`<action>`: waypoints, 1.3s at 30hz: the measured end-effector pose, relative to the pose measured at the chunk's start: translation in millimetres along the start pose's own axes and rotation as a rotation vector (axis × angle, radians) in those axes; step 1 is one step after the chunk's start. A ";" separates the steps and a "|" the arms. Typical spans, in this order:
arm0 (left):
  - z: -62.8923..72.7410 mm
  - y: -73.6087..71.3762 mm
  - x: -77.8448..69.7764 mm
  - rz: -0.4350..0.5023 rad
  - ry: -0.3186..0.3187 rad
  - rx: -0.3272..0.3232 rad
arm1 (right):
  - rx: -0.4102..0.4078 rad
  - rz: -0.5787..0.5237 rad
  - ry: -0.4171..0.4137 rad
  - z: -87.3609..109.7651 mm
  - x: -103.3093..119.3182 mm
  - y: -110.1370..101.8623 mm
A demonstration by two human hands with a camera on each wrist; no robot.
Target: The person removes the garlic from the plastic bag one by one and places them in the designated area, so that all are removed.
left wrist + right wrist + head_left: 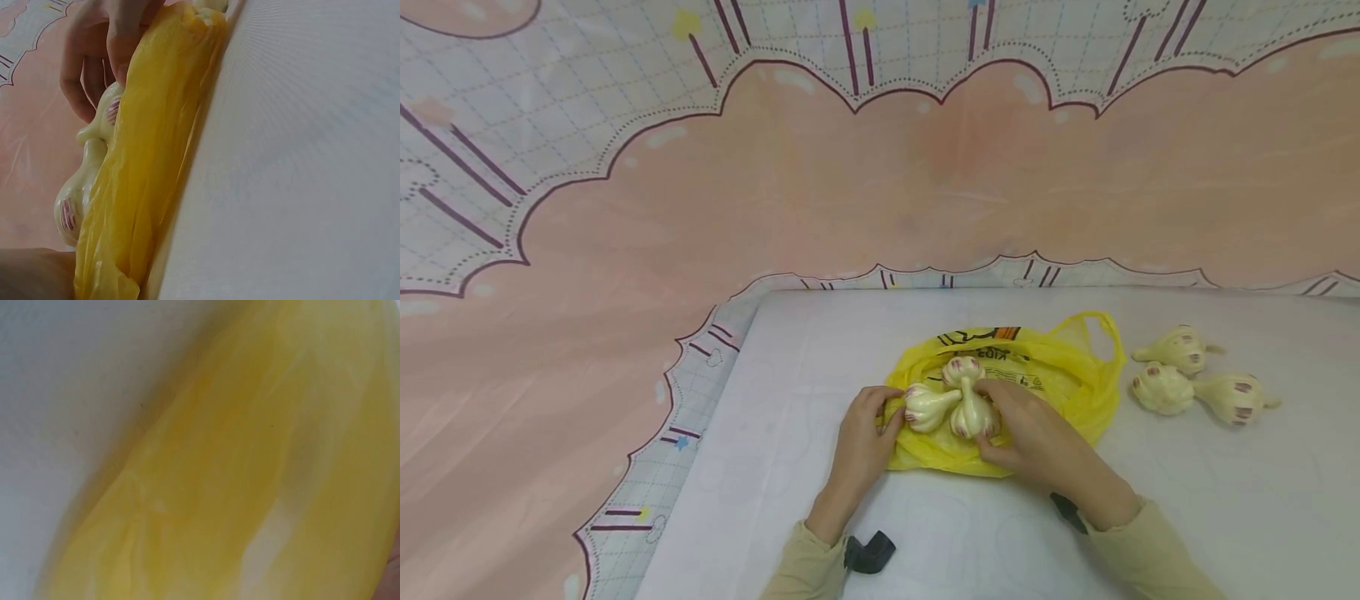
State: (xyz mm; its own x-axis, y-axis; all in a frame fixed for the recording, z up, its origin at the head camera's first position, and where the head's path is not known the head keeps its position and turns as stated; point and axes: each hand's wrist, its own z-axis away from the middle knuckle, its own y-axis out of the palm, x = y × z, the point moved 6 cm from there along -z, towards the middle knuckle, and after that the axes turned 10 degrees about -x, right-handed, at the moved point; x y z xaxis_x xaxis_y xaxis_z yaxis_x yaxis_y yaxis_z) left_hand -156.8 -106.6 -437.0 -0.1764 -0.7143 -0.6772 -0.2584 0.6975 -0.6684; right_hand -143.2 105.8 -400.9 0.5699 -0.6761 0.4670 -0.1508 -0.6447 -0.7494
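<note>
Three pale garlic bulbs (925,408) sit clustered with their necks together on a crumpled yellow plastic bag (1078,400), which lies on the white surface (790,367); whether they rest on top of it or inside its mouth cannot be made out. The right hand (1037,429) grips the near right bulb (972,415) between thumb and fingers, its remaining fingers hidden from above. The left hand (867,433) bends thumb and forefinger in at the base of the left bulb; whether they pinch it or the bag's edge cannot be told. The far bulb is partly covered by the near right one's neck.

In the left wrist view the bag's raised near side hides the lower parts of two bulbs, and a pale shape at the top edge is cut off. The right wrist view is mostly blurred yellow plastic, with a sliver of skin at its right edge.

Dark print on the bag is partly covered and its small lettering unreadable. Farther right, three more bulbs (1232,398) lie close together. Both sleeves (811,567) run out of view at the near edge.
</note>
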 end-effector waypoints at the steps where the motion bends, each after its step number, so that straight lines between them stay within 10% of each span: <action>1: 0.0 0.0 0.0 0.001 0.000 -0.001 | -0.002 -0.002 0.000 -0.3 0.1 -0.4; 39: 0.1 1.2 1.2 -0.021 0.008 -0.006 | -0.009 0.002 -0.004 0.1 -3.5 -21.6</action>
State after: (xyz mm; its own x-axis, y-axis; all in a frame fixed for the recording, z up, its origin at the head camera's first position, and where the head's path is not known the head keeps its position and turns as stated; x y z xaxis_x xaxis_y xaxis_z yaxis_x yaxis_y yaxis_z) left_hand -157.3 -106.6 -438.7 -0.1787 -0.7296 -0.6602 -0.2678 0.6817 -0.6809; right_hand -141.9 122.0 -386.4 0.5728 -0.6761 0.4636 -0.1589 -0.6464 -0.7463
